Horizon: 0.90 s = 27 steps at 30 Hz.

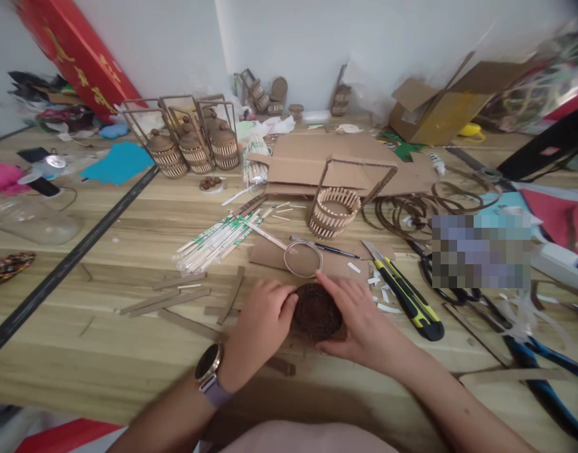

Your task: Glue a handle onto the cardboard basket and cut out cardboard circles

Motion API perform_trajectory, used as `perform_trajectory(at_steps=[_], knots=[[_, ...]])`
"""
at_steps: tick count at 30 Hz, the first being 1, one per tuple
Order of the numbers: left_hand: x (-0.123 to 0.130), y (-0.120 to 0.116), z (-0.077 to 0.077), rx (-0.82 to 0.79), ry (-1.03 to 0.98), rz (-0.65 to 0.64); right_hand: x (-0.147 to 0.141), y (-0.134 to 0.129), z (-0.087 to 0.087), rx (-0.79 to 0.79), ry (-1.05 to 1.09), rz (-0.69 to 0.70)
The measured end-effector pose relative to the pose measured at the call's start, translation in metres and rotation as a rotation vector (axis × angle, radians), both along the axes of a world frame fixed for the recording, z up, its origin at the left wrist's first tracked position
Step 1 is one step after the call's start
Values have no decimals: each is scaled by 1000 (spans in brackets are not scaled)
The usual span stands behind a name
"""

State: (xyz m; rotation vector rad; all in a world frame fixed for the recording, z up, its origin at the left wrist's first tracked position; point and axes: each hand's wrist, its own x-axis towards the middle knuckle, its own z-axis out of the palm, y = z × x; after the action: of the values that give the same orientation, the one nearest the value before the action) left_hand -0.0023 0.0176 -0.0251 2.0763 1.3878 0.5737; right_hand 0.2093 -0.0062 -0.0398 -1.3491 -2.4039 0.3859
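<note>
A dark brown round disc [316, 311], seemingly a tight coil of strip, sits between my two hands at the table's near side. My left hand [266, 314] holds its left edge with curled fingers and thumb. On the other side, my right hand [362, 318] curves around the right edge, thumb low and fingers high. Just beyond the disc lies a thin pale ring [286, 259] on a piece of cardboard [265, 255]. Farther back stands a small slatted basket [323, 221] with a tall square handle. A yellow-and-black utility knife [408, 294] lies to the right.
Packaged wooden sticks [218, 239] and loose brown strips [173, 301] lie left. Several lidded baskets [194, 148] stand behind them. At right are scissors [430, 277], blue-handled pliers [534, 371] and coiled brown strip [397, 214]. Flat cardboard [308, 157] and an open box [435, 104] sit farther back.
</note>
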Motion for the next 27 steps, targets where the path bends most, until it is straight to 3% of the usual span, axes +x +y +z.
perform_trajectory(at_steps=[2,4,7,17,21,27], knots=[[-1,1,2,-164,-299,36,3,0,1,105,59,-48],[-1,0,3,-429,-608,8,4,0,3,172,116,-96],[3,-2,2,-694,-887,-69,3,-2,2,214,182,-119],[7,-3,-4,-836,-1107,-20,-4,-5,-5,288,283,-149],[7,-3,-4,-819,-1124,-15,-1,-3,-4,97,549,-167],[7,-3,-4,-818,-1101,-43,3,7,-1,-422,878,-316]])
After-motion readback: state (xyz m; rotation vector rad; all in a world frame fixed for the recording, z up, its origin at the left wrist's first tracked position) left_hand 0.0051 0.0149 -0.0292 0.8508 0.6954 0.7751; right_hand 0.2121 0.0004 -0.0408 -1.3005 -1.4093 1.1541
